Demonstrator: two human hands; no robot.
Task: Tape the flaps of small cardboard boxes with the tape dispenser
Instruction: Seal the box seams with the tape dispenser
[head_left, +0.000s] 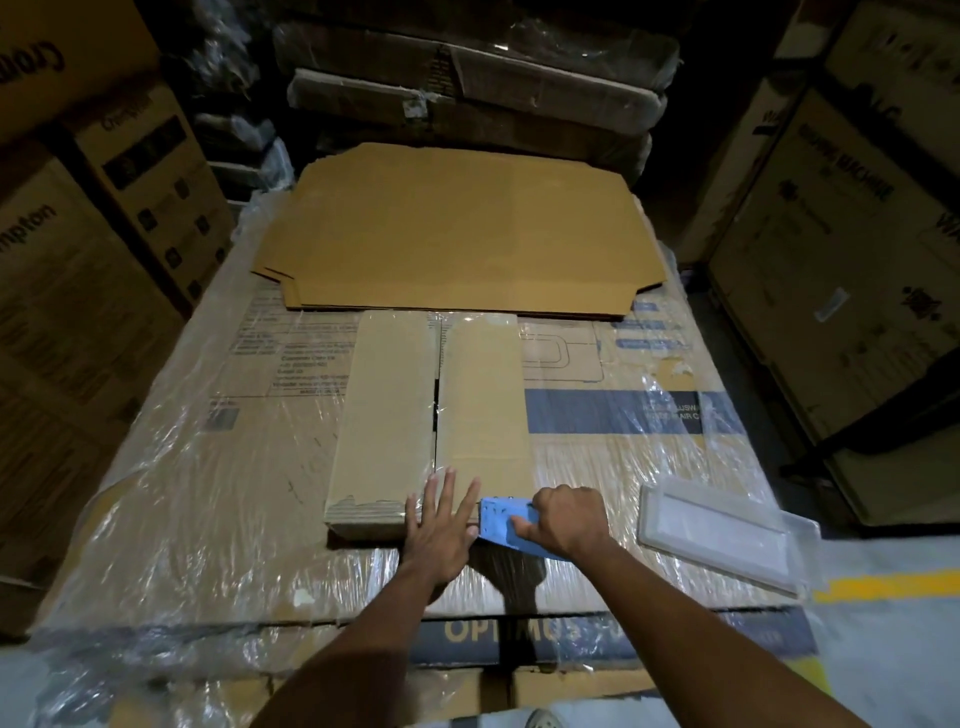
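Note:
A small flat cardboard box (431, 410) lies lengthwise on a plastic-wrapped carton, its two top flaps meeting at a centre seam. My left hand (439, 525) lies flat with spread fingers on the near end of the box, over the seam. My right hand (569, 519) grips a blue tape dispenser (504, 525), whose front end sits at the near right edge of the box, right beside my left hand's fingers. Clear tape on the seam is hard to make out.
A stack of flattened cardboard blanks (457, 228) lies behind the box. A translucent plastic tray (722, 535) sits at the right near corner of the wrapped carton (208, 493). Tall printed cartons stand on the left (78, 260) and right (857, 260).

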